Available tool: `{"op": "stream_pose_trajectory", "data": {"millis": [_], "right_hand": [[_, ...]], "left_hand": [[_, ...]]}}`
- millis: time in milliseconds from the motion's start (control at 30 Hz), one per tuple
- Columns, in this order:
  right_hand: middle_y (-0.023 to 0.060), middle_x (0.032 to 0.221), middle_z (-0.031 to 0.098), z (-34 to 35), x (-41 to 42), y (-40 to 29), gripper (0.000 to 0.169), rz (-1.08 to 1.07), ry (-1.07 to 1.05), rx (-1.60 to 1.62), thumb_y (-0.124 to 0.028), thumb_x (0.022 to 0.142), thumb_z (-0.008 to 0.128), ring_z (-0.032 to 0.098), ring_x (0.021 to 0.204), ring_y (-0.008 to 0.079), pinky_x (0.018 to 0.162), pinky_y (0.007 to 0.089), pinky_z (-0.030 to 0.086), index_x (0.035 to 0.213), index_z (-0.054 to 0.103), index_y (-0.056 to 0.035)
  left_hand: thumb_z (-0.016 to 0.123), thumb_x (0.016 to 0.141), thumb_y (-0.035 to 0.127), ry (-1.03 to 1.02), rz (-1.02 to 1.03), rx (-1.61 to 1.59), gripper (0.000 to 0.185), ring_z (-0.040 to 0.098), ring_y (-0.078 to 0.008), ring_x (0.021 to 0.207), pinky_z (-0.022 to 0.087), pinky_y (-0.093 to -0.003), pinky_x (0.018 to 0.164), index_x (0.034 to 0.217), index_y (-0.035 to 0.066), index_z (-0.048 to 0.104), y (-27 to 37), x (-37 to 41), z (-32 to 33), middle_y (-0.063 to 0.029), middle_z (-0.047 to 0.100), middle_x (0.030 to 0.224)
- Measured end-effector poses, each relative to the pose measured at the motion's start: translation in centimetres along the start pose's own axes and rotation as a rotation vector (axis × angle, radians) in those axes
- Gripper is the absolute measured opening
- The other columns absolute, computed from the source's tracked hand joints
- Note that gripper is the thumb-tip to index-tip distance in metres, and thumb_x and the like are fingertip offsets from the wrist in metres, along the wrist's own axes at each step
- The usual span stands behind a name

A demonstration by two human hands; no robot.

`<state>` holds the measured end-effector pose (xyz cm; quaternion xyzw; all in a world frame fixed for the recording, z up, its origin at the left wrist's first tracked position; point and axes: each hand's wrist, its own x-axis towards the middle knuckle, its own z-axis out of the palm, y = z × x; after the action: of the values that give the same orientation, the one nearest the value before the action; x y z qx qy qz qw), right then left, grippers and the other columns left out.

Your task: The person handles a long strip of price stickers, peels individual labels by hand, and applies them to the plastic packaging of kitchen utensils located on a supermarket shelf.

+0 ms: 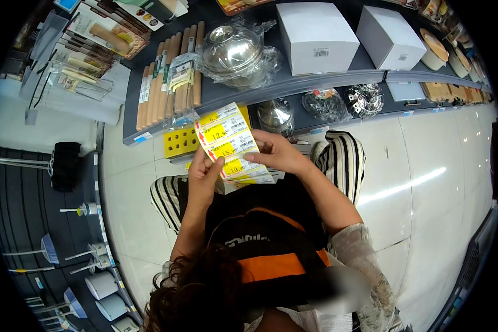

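Note:
A strip of yellow-and-white price labels (231, 143) with red arrows is held up in front of my lap. My left hand (203, 170) pinches its lower left edge, thumb on top. On the right edge, my right hand (276, 151) grips the strip between thumb and fingers. The strip's lower end curls over towards me. Behind it, partly covered, is a yellow panel with dark studs (181, 143). My knees, in striped trousers (341, 164), are spread to either side below the shelf.
Ahead, a dark shelf (249, 88) bears wooden rolling pins (172, 74), plastic-wrapped metal bowls (234, 52) and white boxes (317, 39). A lower shelf holds a wrapped metal lid (275, 116) and a steamer rack (364, 101). Brushes (50, 249) and bins (101, 285) stand at left.

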<state>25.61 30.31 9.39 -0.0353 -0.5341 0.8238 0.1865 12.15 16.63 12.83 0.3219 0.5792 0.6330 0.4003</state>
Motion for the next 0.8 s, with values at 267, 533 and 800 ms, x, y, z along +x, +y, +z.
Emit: {"op": "stream_pose_trajectory", "data": {"millis": [267,533,800], "right_hand": [[0.0085,0.110,0.057,2.4,-0.7,-0.2,0.043,-0.018,0.001,-0.218,-0.009,0.081,0.061,0.053,0.099,0.0118,0.086,0.0264,0.041,0.119,0.044,-0.0005],[0.0083,0.096,0.063,7.0,-1.1,-1.3,0.031,-0.026,0.155,-0.392,-0.013,0.082,0.059,0.057,0.086,0.0090,0.076,0.0246,0.045,0.110,0.053,-0.0007],[0.0080,0.097,0.062,10.7,-0.9,-2.8,0.030,-0.034,0.160,-0.334,-0.013,0.084,0.057,0.056,0.087,0.0097,0.076,0.0236,0.045,0.110,0.052,0.0001]], "left_hand": [[0.049,0.084,-0.002,0.086,0.107,-0.036,0.053,0.055,-0.0098,0.093,0.043,-0.0231,0.080,0.131,0.000,0.026,3.4,-0.2,-0.7,-0.0087,0.058,0.105],[0.049,0.083,-0.002,0.099,0.195,-0.092,0.059,0.056,-0.0122,0.095,0.044,-0.0238,0.081,0.134,-0.001,0.020,6.8,-1.4,-1.4,-0.0121,0.057,0.108],[0.049,0.083,-0.002,0.134,0.278,-0.158,0.062,0.058,-0.0131,0.093,0.045,-0.0238,0.078,0.135,-0.001,0.016,8.7,-2.9,-3.4,-0.0149,0.058,0.106]]}}
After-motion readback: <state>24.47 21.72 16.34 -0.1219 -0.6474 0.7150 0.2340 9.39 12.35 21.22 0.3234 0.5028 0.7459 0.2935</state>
